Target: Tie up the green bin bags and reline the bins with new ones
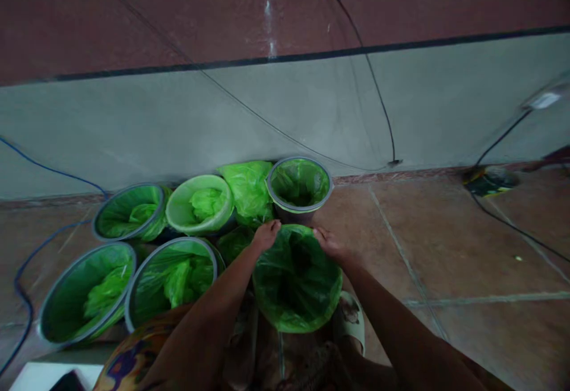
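Note:
A waste bin lined with a green plastic bag stands between my feet, and the green bin liner [296,320] covers its rim all round. My left hand [267,235] is closed on the liner at the far left of the rim. On the far right of the same rim, my right hand [328,241] is closed too, its fingers partly hidden by the edge. Inside, the liner hangs open with dark folds. Just beyond my hands, a second lined bin [299,207] with a grey rim touches or nearly touches this one.
To the left are several more lined bins, among them a pale green one [173,216] and a grey-rimmed one [129,302]. A bunched green bag [247,192] leans by the wall [133,118]. A blue cable [22,290] and a black cable [503,220] lie on the tiled floor [445,248].

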Demonstrator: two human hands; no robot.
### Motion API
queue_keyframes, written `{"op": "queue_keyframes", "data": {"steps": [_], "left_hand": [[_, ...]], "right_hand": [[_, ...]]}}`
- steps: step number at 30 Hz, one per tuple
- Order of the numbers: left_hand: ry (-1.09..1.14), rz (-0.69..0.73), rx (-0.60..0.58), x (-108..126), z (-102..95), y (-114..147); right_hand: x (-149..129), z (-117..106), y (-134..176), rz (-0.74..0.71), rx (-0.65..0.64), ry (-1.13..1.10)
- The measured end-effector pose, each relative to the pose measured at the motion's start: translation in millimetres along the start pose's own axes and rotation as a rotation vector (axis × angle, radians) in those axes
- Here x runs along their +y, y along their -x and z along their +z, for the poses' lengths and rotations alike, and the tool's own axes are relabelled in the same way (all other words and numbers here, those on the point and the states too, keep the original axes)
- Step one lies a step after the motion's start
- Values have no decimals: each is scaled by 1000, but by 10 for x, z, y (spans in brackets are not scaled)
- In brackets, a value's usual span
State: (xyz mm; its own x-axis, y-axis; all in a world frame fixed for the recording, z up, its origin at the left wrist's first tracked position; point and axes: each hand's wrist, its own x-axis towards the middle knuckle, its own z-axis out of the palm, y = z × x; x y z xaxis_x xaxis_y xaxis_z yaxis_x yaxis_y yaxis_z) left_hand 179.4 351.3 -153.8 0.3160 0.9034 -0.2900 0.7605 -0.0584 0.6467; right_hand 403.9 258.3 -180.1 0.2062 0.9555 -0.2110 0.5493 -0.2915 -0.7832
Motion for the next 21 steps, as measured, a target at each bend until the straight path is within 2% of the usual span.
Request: {"op": "queue_keyframes", "data": {"steps": [2,5,8,10,12,16,19,21], "left_hand": [[-112,106,-84,-27,54,18],[-378,227,-149,-54,76,76],[-559,223,-171,-25,68,104],[-619,209,-184,20,62,108],[-621,235,-159,68,50,117],[-500,280,-37,139,-5,166],[-366,200,44,181,-67,175],[-296,105,61,209,-105,129]], "right_hand": [[20,51,16,-27,-76,72],[16,49,72,-54,-115,104],[-15,23,168,-95,-103,95],[-24,34,276,-65,-47,94],[-3,76,435,15,36,117],[106,193,848,218,240,122],[152,175,1042,316,363,136],[126,67,1009,329,439,155]]}}
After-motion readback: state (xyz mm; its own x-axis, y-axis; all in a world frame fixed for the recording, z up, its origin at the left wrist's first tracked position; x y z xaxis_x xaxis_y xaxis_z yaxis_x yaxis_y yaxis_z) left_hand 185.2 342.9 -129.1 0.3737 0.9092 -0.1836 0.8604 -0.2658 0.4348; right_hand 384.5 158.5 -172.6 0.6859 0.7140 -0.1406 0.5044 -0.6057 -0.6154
